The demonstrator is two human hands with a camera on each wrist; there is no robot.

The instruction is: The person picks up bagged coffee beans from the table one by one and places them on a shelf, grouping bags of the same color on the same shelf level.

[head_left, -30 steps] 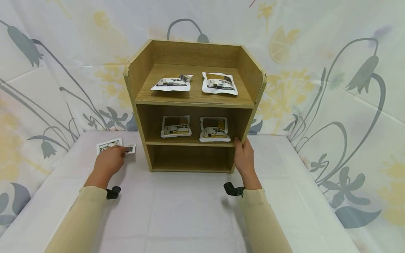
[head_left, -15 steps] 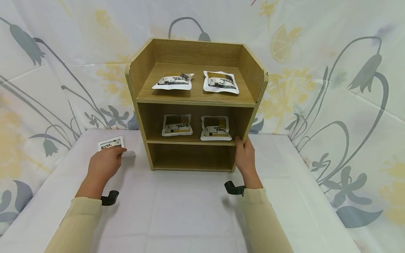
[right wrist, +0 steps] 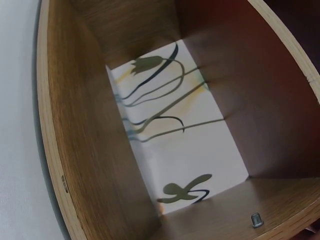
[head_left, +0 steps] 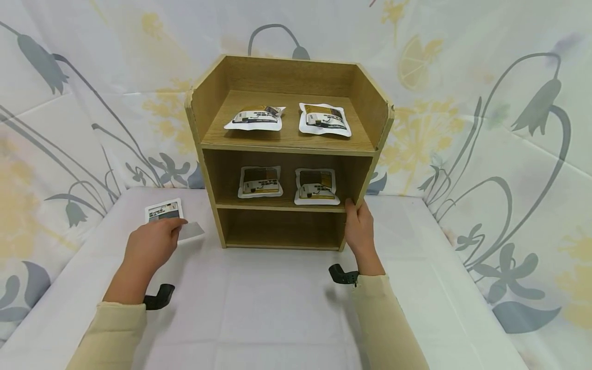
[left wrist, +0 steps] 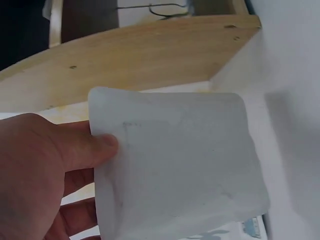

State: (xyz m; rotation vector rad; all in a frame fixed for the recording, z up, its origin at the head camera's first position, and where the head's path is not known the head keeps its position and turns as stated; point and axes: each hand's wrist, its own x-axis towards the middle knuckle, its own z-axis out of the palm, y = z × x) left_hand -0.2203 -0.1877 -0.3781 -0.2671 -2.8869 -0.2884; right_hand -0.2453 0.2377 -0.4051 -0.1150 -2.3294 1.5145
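My left hand (head_left: 150, 246) pinches a flat white sealed packet (left wrist: 175, 160) by one edge, thumb on its plain back. In the head view this packet shows as a pale sheet just left of the wooden shelf unit (head_left: 289, 150). Behind the left hand another printed packet (head_left: 165, 208) lies on the table, partly covered by that hand. My right hand (head_left: 359, 231) grips the unit's right side panel near the middle board, thumb at the front. The right wrist view looks into a compartment (right wrist: 280, 100) with the flowered cloth showing through its back.
Two puffed packets lie on the top shelf, a left one (head_left: 256, 118) and a right one (head_left: 325, 119). On the middle shelf are a left packet (head_left: 260, 182) and a right packet (head_left: 316, 186). White cloth (head_left: 273, 308) covers the table; a flowered cloth hangs behind.
The packet in my left hand has turned from its printed face to its plain one, and the hand has drawn slightly back and left. The right hand keeps its hold on the shelf unit.
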